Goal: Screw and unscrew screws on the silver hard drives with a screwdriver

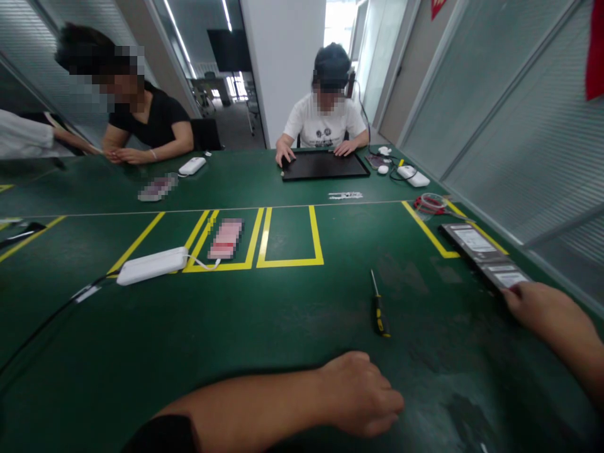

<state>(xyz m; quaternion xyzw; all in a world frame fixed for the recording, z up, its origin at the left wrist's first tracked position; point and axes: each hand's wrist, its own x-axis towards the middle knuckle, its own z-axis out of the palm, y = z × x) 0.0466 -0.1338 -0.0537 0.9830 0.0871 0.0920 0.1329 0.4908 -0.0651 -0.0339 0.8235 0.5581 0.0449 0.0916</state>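
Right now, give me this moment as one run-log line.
right hand: touching near drive | far drive: just beyond it | left hand: curled, palm hidden | screwdriver: on table, beyond left hand

Left hand (363, 394): palm hidden. Hard drive (507, 275): near end behind right hand (550, 311). Phone (226, 239) blurred.

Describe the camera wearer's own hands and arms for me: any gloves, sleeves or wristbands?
Both the left hand and the right hand are ungloved, with bare forearms and no wristband showing. A plain black sleeve covers the left arm farther up; no sleeve shows on the right.
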